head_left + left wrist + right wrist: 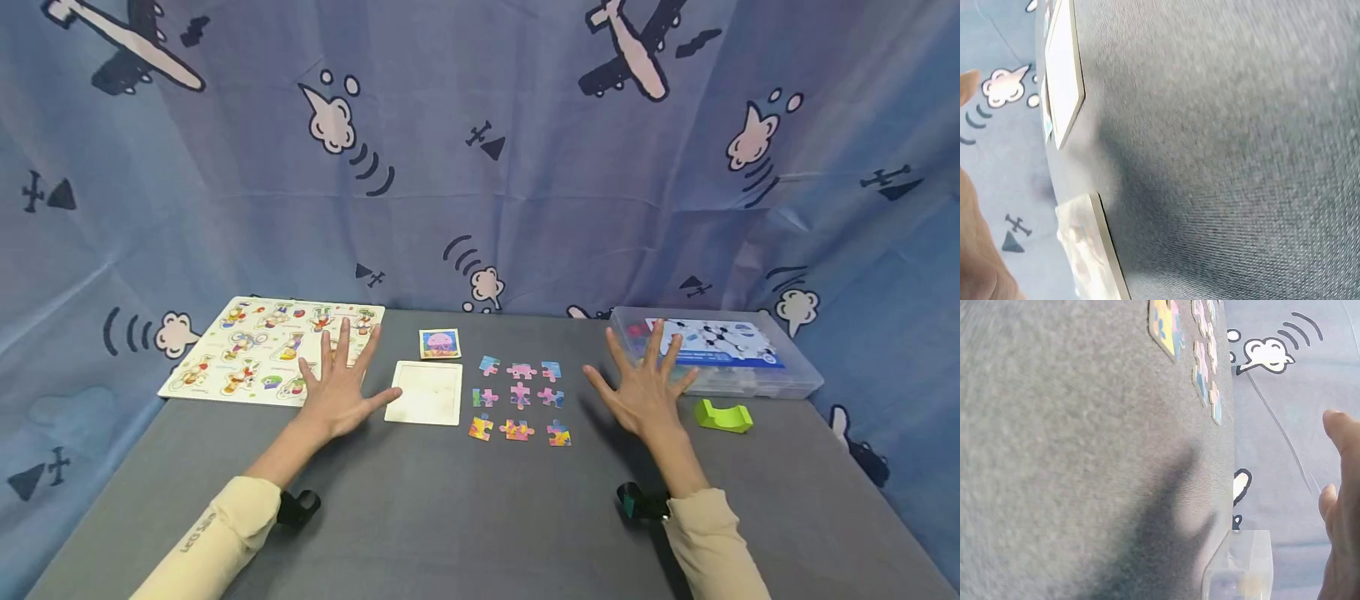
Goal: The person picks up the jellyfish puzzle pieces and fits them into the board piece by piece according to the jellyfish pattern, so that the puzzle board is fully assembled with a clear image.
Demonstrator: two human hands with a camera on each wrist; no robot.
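Observation:
My left hand (339,402), fingers spread, hovers between the picture board and a blank square puzzle tray (424,400). With its fingers fanned out too, my right hand (647,395) is raised over the table, left of the plastic case. Neither hand holds anything. Several loose jigsaw pieces lie apart in rows between the hands, among them a pink middle piece (520,395) and a yellow corner piece (481,427). Behind the tray lies a small picture card (439,343) showing a pink jellyfish. In the right wrist view, jigsaw pieces (1165,328) stand near the top.
A large board with printed figures (247,350) lies at the back left. At the back right sits a clear plastic case (802,379) with a blue-and-white label. A lime-green curved block (723,416) is in front of it. A patterned curtain (480,167) hangs behind the grey table (480,525).

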